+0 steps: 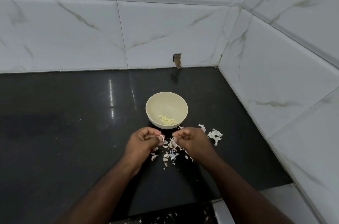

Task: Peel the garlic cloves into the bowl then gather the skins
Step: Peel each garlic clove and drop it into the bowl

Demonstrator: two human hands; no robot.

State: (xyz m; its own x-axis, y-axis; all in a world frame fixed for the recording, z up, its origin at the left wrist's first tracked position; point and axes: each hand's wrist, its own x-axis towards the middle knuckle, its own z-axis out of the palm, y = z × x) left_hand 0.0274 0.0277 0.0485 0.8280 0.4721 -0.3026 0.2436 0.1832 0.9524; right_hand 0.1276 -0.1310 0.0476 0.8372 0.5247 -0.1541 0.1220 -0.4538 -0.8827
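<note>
A cream bowl (166, 103) stands on the black counter and holds several peeled garlic cloves (167, 120). Just in front of it, my left hand (144, 141) pinches a garlic clove (161, 137) between thumb and fingers. My right hand (190, 140) is level with it, fingers curled, pinching a strip of skin (173, 140). Loose skins and a few unpeeled cloves (169, 155) lie scattered on the counter under and between my hands. A larger clump of white skin (215, 135) lies to the right of my right hand.
The black counter (73, 122) runs wide to the left. Marble-tiled walls close it at the back and on the right (275, 77). A small hole in the tile (177, 58) sits behind the bowl. More skins lie below the counter's front edge (165, 218).
</note>
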